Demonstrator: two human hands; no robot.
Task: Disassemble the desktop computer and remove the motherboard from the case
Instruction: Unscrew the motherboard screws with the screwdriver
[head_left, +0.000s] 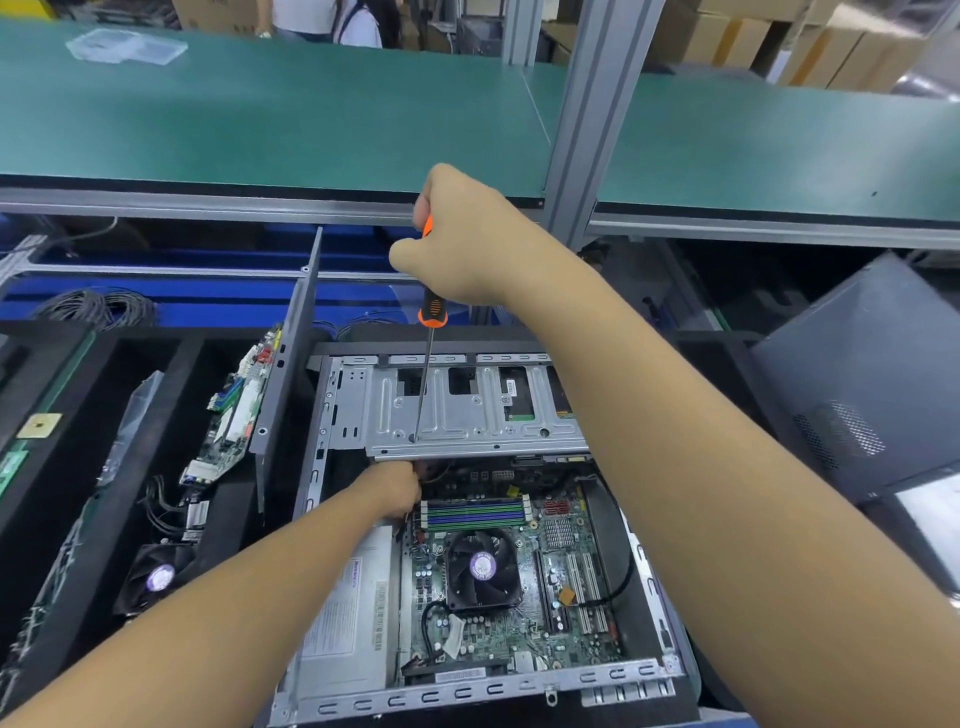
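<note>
The right hand (457, 244) is wrapped round the handle of a screwdriver (432, 312), held nearly upright at frame centre with its tip on the metal drive cage (467, 415). The cage likely has to come off first. The left hand (397, 488) reaches under the cage's edge, fingers hidden, so its grip cannot be told. The motherboard (519, 623) lies flat in the open case (467, 691) at lower centre, its longer side seemingly running up the frame.

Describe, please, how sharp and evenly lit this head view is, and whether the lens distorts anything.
Head view: wide-angle distortion bows the green shelf and tilts the aluminium post; light is soft and even, without harsh glare on the drive cage; the motherboard and screwdriver are sharp, the cardboard boxes behind look softer, and the black tray at left is dim.
</note>
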